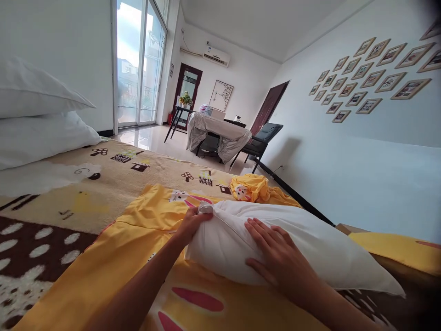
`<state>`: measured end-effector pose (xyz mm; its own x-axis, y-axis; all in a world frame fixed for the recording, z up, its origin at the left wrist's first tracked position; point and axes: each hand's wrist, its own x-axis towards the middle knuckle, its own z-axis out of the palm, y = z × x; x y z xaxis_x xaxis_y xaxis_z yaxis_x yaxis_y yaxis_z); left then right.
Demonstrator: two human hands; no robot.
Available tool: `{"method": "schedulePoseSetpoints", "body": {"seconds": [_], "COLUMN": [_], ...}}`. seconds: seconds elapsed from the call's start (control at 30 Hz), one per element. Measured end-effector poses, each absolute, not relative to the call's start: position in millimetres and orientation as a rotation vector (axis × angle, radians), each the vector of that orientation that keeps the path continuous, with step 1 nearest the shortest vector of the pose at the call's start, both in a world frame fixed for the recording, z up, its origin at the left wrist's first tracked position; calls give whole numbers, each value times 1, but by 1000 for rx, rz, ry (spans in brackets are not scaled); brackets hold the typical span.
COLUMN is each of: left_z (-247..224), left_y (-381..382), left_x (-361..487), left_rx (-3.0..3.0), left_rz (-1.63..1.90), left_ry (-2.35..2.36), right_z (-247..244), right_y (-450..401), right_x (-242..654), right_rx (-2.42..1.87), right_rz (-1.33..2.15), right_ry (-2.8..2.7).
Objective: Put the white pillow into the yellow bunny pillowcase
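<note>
A plump white pillow (310,234) lies across a yellow pillowcase (134,234) printed with rabbit faces and pink ears. At the pillow's left end, my left hand (193,225) is closed on a bunched corner of it. My right hand (272,253) rests flat on top of the pillow near its middle, fingers stretched out and slightly apart. Behind the pillow sits a crumpled yellow cloth (251,186) with a rabbit face on it. The underside of the pillow is hidden.
Two white pillows (44,124) are stacked at the left on the patterned blanket (103,179). A yellow cushion-like item (399,250) lies at the right edge. Beyond the bed stand a covered table (220,126) and a dark chair (263,142).
</note>
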<state>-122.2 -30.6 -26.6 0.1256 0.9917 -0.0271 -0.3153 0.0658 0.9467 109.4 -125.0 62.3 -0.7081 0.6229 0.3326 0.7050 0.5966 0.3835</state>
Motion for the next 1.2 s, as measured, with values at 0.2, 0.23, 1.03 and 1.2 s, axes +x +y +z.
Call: {"method": "schedulePoseSetpoints", "body": {"seconds": [0.2,0.23,1.03,1.2], "left_z": [-28,-28,-4,1], "left_y": [-32,-31,-65,-81], "left_x": [-120,-119,-92,-87], "left_rx": [758,719,1289,1652], "left_rz": [1264,1284,1443,1431], "left_ry": [944,963,952,1038], "right_z": [81,81,47,35], "right_y": [-69,-59,-10,-41], "right_x": [95,91,78,82], "right_rx": [-1247,-1283,-1037,-976], "right_rz": [-185,-111,100,-264], "right_ry": [-2904,-2937,-3018,-2840]}}
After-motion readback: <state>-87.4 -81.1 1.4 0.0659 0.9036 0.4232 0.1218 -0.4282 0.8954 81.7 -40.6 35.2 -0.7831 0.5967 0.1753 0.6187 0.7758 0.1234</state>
